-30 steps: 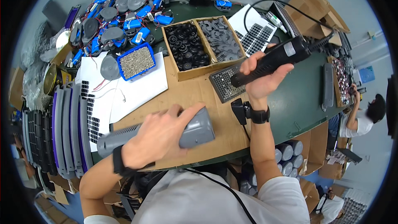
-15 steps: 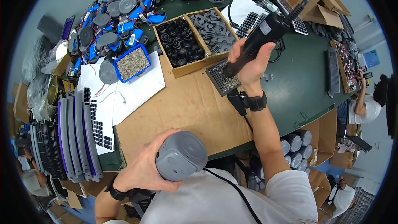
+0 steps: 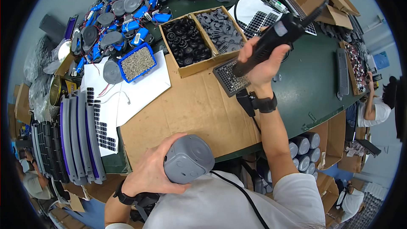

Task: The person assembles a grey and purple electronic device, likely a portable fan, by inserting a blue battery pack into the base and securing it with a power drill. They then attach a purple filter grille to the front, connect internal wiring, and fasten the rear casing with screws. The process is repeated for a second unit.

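Note:
My left hand (image 3: pixel 154 167) is wrapped round a grey rounded plastic housing (image 3: pixel 189 159), held near my body at the cardboard's front edge. In my right hand (image 3: pixel 266 65) is a black corded electric screwdriver (image 3: pixel 271 40), gripped round its body. Its lower end points down at a dark perforated screw tray (image 3: pixel 231 77) with small screws in it. The tool's tip is hidden against the tray, so I cannot tell whether it touches a screw. A black cable rises from the tool's upper end and loops back over the table.
Beneath lies a cardboard sheet (image 3: pixel 169 114). A divided box (image 3: pixel 199 65) holds black wheel-like parts and grey pieces. A blue tray (image 3: pixel 137 62) of screws stands left, before a heap of blue battery packs (image 3: pixel 130 26) with wires. Curved grey panels (image 3: pixel 78 140) stand at the left edge.
My right hand and the screwdriver have shifted slightly right, still over the screw tray. The view has moved a little; my left hand keeps hold of the grey housing.

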Available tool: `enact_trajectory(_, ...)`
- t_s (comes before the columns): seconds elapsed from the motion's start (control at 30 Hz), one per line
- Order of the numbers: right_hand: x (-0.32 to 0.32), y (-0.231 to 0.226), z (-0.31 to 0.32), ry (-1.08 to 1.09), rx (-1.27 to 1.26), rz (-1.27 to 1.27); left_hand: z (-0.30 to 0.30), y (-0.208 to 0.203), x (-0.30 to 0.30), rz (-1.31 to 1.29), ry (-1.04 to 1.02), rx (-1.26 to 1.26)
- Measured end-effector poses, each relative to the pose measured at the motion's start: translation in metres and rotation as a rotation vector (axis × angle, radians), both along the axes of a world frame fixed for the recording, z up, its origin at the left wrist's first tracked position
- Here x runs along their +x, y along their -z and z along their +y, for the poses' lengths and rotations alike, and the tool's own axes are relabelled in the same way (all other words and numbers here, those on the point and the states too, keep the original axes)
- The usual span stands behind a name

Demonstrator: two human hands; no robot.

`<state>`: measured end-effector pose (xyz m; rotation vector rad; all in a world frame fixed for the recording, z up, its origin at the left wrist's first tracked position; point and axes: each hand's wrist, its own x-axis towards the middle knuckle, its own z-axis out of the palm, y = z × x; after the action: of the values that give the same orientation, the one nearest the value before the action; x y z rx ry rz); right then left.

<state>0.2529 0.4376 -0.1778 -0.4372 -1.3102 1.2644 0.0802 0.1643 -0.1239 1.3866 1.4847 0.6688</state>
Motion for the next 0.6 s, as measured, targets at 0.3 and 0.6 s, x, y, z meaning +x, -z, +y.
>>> enact_trajectory(0.3, 0.008, -0.001, -0.002, -0.036, -0.037, 0.041, 0.001, 0.002, -0.001, 0.003, -0.005, 0.018)
enact_trajectory(0.6, 0.005, 0.009, 0.001, -0.044, -0.025, -0.032, -0.001, 0.001, -0.001, -0.005, -0.040, -0.002)
